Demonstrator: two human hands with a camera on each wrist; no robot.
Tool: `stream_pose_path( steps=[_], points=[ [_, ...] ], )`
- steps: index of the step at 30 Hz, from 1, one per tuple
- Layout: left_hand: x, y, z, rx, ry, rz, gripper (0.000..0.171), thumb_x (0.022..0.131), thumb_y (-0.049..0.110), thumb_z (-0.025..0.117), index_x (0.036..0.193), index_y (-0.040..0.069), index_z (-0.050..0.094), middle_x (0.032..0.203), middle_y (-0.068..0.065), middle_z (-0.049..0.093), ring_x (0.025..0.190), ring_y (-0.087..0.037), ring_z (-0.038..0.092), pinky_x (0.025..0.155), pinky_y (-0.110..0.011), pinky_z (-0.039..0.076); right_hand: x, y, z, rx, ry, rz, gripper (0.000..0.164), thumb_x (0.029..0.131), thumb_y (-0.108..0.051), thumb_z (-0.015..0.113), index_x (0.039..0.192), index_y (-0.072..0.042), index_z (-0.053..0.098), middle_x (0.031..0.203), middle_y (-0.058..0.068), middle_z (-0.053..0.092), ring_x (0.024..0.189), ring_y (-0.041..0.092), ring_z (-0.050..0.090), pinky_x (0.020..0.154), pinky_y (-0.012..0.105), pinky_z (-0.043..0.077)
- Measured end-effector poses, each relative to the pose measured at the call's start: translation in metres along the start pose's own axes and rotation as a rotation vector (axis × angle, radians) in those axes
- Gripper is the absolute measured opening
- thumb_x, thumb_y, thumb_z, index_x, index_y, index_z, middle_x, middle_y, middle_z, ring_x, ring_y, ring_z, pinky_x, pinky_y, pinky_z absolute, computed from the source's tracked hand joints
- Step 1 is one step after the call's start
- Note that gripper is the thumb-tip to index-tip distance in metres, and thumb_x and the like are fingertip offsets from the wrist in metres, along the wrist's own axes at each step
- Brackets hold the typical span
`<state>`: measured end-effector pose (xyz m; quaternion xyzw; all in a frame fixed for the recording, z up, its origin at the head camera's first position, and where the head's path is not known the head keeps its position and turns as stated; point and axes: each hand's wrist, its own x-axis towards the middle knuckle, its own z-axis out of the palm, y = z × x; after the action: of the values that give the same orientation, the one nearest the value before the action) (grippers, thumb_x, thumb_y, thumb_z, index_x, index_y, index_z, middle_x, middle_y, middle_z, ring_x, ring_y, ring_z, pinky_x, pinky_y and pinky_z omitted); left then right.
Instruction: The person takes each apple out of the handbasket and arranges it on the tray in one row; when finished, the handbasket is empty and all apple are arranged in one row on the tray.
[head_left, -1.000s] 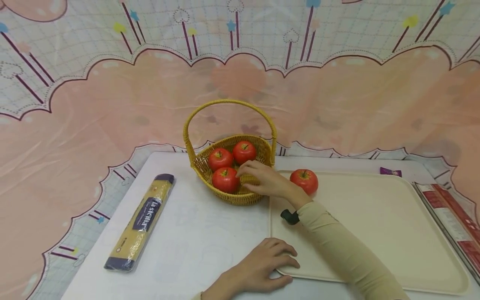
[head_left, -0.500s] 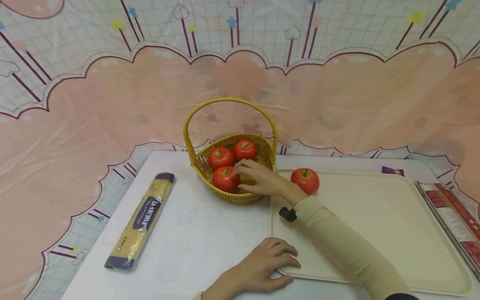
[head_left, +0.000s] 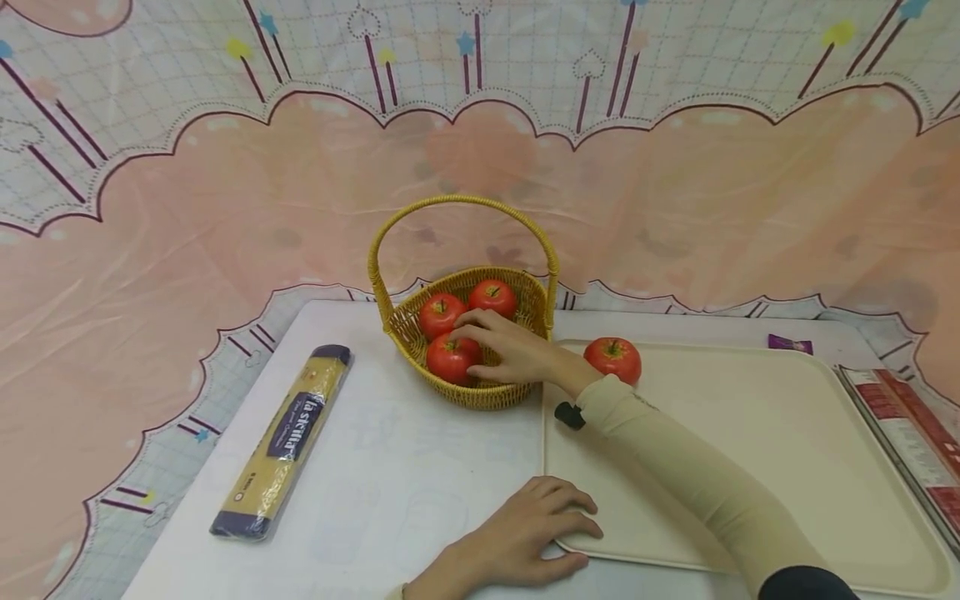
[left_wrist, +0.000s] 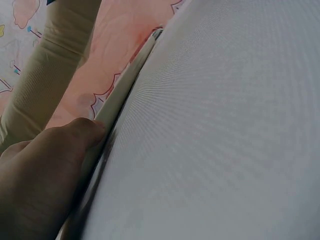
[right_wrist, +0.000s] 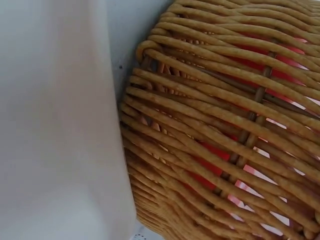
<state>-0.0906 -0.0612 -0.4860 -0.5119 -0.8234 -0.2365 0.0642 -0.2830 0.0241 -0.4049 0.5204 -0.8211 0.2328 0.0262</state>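
A yellow wicker basket (head_left: 483, 398) with a tall arched handle holds several red apples. My right hand (head_left: 510, 346) reaches over its right rim, with fingers curled over the top of the front apple (head_left: 448, 362) and the thumb at that apple's right side. In the right wrist view only the basket's woven wall (right_wrist: 225, 115) shows, with red behind the gaps; the hand is out of that picture. My left hand (head_left: 517, 533) rests with spread, relaxed fingers at the near left corner of a cream tray (head_left: 750, 467). The left wrist view has its thumb (left_wrist: 87, 131) beside the tray edge.
Another apple (head_left: 612, 360) sits on the tray's far left corner, behind the right forearm. A long pack of spaghetti (head_left: 281, 442) lies on the left of the white table. Beyond the tray are a small purple wrapper (head_left: 790, 343) and a red-and-white package (head_left: 907, 442).
My right hand has moved a little left, its fingers coming from beside the front apple to over it. The left hand has stayed at the tray corner.
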Motion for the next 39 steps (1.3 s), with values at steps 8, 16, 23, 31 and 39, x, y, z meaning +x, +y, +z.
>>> stream_pose_path(
  steps=[8,16,23,31,39],
  points=[
    [0.001,0.000,0.000,0.011,-0.005,-0.001,0.025,0.093,0.041,0.053,0.114,0.030,0.060,0.124,0.012,0.052,0.118,-0.006,0.044,0.105,-0.025,0.034,0.010,0.005,0.002,-0.038,-0.094,-0.040,0.059,0.090,-0.034,0.061,0.143,-0.024,0.038,0.150,0.003,0.033,0.135,0.019,0.033,0.106,0.040,0.039],
    [0.004,-0.004,0.000,-0.006,-0.009,-0.006,0.025,0.093,0.041,0.053,0.114,0.030,0.060,0.125,0.012,0.052,0.119,-0.006,0.044,0.105,-0.025,0.033,0.020,0.007,0.002,-0.068,-0.166,-0.037,0.062,0.087,-0.039,0.059,0.143,-0.027,0.036,0.149,0.001,0.032,0.134,0.017,0.033,0.109,0.042,0.034],
    [0.002,-0.001,0.003,-0.024,0.000,-0.014,0.025,0.093,0.041,0.054,0.114,0.030,0.060,0.125,0.012,0.051,0.119,-0.006,0.043,0.105,-0.026,0.033,0.026,0.007,0.011,-0.102,-0.228,-0.010,0.061,0.088,-0.043,0.056,0.143,-0.029,0.035,0.147,0.000,0.033,0.129,0.017,0.038,0.107,0.040,0.036],
    [0.000,0.000,0.001,-0.020,-0.006,-0.014,0.025,0.093,0.042,0.053,0.114,0.030,0.059,0.126,0.011,0.051,0.119,-0.006,0.043,0.104,-0.026,0.034,0.032,0.004,0.016,-0.001,-0.277,0.029,0.058,0.087,-0.040,0.058,0.139,-0.029,0.036,0.143,-0.005,0.032,0.130,0.014,0.036,0.101,0.040,0.042],
    [0.000,-0.001,0.004,-0.006,-0.004,0.002,0.025,0.095,0.043,0.050,0.115,0.031,0.058,0.126,0.012,0.050,0.120,-0.005,0.042,0.105,-0.027,0.034,0.034,0.007,0.015,0.018,-0.299,0.025,0.062,0.085,-0.041,0.062,0.140,-0.026,0.038,0.138,-0.002,0.036,0.127,0.016,0.039,0.104,0.037,0.040]
  ],
)
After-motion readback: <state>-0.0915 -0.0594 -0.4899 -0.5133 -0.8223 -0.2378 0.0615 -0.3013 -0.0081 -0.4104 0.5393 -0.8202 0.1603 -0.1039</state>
